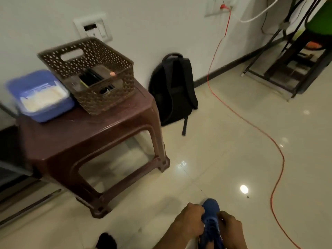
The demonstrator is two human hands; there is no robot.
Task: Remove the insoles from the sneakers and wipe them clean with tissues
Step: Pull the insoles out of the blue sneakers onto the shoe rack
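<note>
Progress is judged early: no insole is visible outside a shoe, and no wiping is under way. Blue sneaker (210, 209) lies at the frame's bottom edge, toe pointing away, low over the floor (233, 150). Left hand (190, 221) curls round its left side; right hand (230, 229) grips the right side by the laces. Removal and cleaning both remain. Blue tub (53, 114) of white material, possibly tissues, stands on a maroon plastic stool (107, 133) beside a brown basket (107, 99). Flooring is glossy pale tile with an orange cable (274, 143) trailing across. Black backpack (172, 90) leans against the wall (143, 24).
</note>
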